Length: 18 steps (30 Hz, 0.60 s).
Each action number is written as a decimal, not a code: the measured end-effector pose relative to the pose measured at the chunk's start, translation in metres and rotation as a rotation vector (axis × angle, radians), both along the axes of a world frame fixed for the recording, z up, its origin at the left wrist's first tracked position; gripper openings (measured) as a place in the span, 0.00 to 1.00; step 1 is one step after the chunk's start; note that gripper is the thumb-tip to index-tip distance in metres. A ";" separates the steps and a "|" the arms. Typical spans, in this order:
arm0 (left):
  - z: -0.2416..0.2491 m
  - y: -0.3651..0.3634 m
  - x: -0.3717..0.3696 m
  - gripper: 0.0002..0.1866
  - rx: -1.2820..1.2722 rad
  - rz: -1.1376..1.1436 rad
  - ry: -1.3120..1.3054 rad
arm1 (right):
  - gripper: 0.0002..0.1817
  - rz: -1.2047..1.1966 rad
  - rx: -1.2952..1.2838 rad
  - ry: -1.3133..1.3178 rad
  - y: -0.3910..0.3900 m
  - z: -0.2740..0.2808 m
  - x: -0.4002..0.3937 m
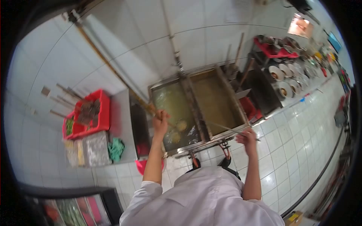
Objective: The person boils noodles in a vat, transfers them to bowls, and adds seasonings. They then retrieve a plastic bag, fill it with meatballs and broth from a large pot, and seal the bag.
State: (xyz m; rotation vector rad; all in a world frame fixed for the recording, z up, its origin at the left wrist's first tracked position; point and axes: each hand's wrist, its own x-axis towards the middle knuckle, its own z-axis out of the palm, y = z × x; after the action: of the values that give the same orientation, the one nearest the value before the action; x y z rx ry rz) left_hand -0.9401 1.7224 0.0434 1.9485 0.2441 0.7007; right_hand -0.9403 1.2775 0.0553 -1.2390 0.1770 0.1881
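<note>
My left hand (161,116) is closed around a thin handle above the left basin (167,94). The handle slants toward two round, pale yellowish shapes (181,125) in the cloudy greenish water; what sits at its end is too blurred to name. My right hand (247,136) grips a long thin rod (226,128) near its outer end. That rod crosses the front rim of the right basin (217,98), its tip over the brownish liquid. A metal divider (196,107) separates the two basins.
A red crate (105,116) with wooden-handled tools stands left, by plastic-wrapped packs (97,148) and a green cloth (116,148). Right of the basins are a dark sink (260,88) and a counter with bowls (284,89). A gold-coloured pipe (109,64) slants toward the left basin.
</note>
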 end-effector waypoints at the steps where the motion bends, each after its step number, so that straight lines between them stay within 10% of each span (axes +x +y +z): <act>1: 0.010 -0.002 -0.002 0.12 -0.002 -0.008 -0.006 | 0.11 -0.021 -0.002 0.033 -0.014 -0.001 -0.006; 10: 0.020 0.009 -0.002 0.13 0.061 -0.167 0.093 | 0.09 -0.240 0.078 0.041 -0.069 -0.028 -0.037; 18: 0.044 -0.026 -0.047 0.34 0.174 0.249 -0.191 | 0.09 -0.593 -0.052 -0.080 -0.058 -0.023 0.034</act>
State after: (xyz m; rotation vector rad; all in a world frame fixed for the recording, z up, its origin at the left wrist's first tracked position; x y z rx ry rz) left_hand -0.9872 1.6963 0.0875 2.0183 0.3196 1.0969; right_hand -0.9063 1.2198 0.0325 -1.1931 0.4711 -0.3808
